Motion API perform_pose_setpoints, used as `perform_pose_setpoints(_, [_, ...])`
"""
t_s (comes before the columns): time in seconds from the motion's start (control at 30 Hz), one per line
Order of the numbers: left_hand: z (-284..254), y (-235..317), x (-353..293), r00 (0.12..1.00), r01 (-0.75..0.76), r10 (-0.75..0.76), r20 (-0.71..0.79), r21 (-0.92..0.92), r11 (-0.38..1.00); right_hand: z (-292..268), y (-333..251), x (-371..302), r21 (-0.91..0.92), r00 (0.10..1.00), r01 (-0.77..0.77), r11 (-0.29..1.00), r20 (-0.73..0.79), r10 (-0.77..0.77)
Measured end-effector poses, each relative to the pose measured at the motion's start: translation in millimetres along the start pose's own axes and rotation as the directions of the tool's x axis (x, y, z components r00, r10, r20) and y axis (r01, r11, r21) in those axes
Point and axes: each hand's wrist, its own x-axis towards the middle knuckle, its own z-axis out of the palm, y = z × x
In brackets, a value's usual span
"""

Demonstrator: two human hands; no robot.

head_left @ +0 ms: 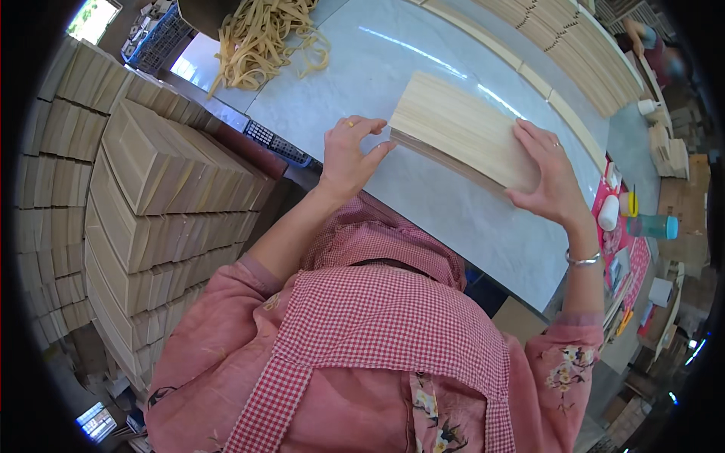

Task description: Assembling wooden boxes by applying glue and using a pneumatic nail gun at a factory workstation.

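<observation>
A stack of thin, pale wooden boards (pixel 461 128) lies at a slant on the glossy tabletop, its layers showing along the near side. My right hand (pixel 550 172) spans its right end, thumb on the near edge and fingers at the far edge. By the left end is my left hand (pixel 350 155), thumb and forefinger apart in a curve. Those fingertips are at the stack's left corner; whether they press on it I cannot tell.
A marbled table (pixel 317 106) bears a heap of yellowish bands (pixel 264 38) and rows of wooden strips (pixel 566 45). Tall stacks of wooden boxes (pixel 174 166) crowd my left. A blue-capped bottle (pixel 653 226) and a white bottle (pixel 608 213) stand right. Another person (pixel 661 57) is far right.
</observation>
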Motion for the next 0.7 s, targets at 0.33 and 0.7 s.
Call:
perform_pose_setpoints(0.33, [-2, 0, 20, 0.989, -0.030, 0.009, 0.145, 0.144, 0.989, 16, 21, 10, -0.094, 0.998, 0.027, 0.995, 0.065, -0.020])
perform_pose_setpoints(0.7, [-3, 2, 26, 0.966, -0.245, 0.192, 0.175, 0.370, 0.896, 34, 30, 5, -0.165, 0.998, 0.068, 0.984, 0.014, -0.067])
